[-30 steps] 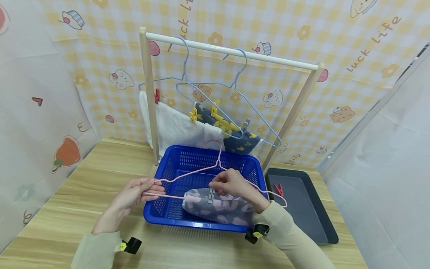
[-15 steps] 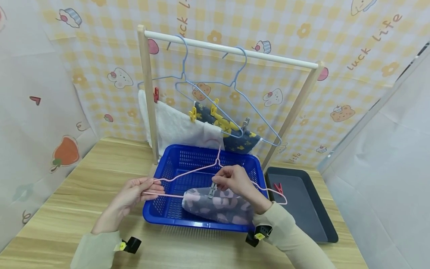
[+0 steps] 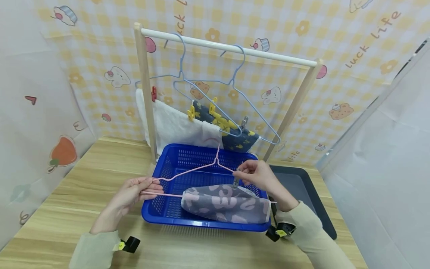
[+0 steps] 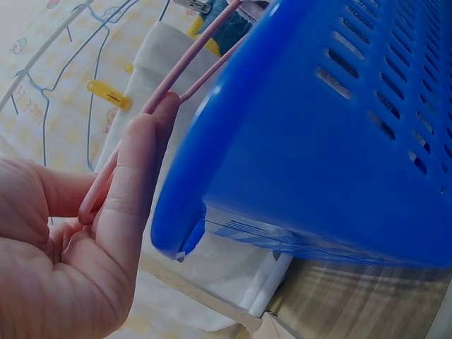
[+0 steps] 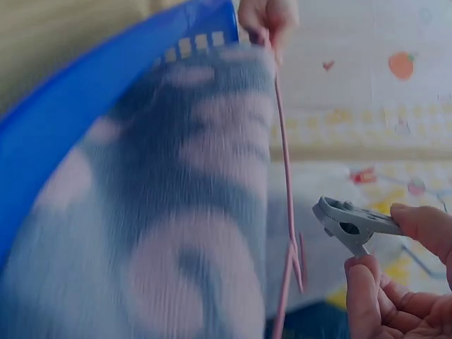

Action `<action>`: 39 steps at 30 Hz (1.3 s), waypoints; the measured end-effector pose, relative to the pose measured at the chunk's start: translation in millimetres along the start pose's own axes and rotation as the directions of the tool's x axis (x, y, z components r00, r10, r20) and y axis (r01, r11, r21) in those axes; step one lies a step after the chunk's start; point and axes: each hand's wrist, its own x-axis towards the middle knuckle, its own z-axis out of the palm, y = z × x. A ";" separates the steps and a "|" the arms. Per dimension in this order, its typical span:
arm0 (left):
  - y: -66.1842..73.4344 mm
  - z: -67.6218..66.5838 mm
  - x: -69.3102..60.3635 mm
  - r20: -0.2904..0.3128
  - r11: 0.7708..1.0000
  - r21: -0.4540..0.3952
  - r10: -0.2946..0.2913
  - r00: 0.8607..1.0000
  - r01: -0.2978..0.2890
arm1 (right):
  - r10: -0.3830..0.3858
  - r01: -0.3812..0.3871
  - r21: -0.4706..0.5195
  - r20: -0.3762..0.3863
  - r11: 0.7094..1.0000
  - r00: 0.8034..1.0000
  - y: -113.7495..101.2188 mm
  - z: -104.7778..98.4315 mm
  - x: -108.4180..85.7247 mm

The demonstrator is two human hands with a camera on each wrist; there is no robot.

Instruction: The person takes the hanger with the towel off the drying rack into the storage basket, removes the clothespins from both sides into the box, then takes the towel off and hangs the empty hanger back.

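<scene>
My left hand (image 3: 134, 194) grips the left end of a pink hanger (image 3: 195, 170) over the basket's left rim; in the left wrist view its fingers curl round the pink wire (image 4: 185, 60). A grey cloth with pink shapes (image 3: 225, 205) is draped over the hanger's lower bar. Between thumb and fingertips, my right hand (image 3: 260, 175) pinches a grey clip (image 3: 236, 181) above the cloth's upper edge. The right wrist view shows the clip (image 5: 353, 220) beside the pink wire, apart from the cloth (image 5: 162, 212).
A blue basket (image 3: 205, 224) lies under the cloth. Behind it stands a rack (image 3: 228, 46) with two blue hangers, holding a clipped white cloth (image 3: 171, 127) and a dark blue patterned cloth (image 3: 235, 142). A dark tray (image 3: 299, 179) is at the right.
My right hand has moved right along the cloth with the grey clip, uncovering more of the cloth's right part. My left hand keeps its grip on the hanger, nearly still.
</scene>
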 end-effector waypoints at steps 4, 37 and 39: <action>0.3 0.7 0.3 0.001 1.000 -0.010 0.001 1.000 -0.001 | 0.053 -0.054 -0.032 -0.044 0.998 0.998 12.4 -19.9 -11.3; -1.8 -2.0 1.9 -0.003 1.000 -0.028 0.007 1.000 -0.007 | 0.433 -0.450 -0.003 -0.259 0.893 0.863 116.2 -86.9 -32.6; -2.2 -2.5 1.7 0.008 0.999 -0.036 0.011 1.000 -0.011 | 0.460 -0.479 -0.011 -0.258 0.878 0.850 129.1 -88.8 -29.6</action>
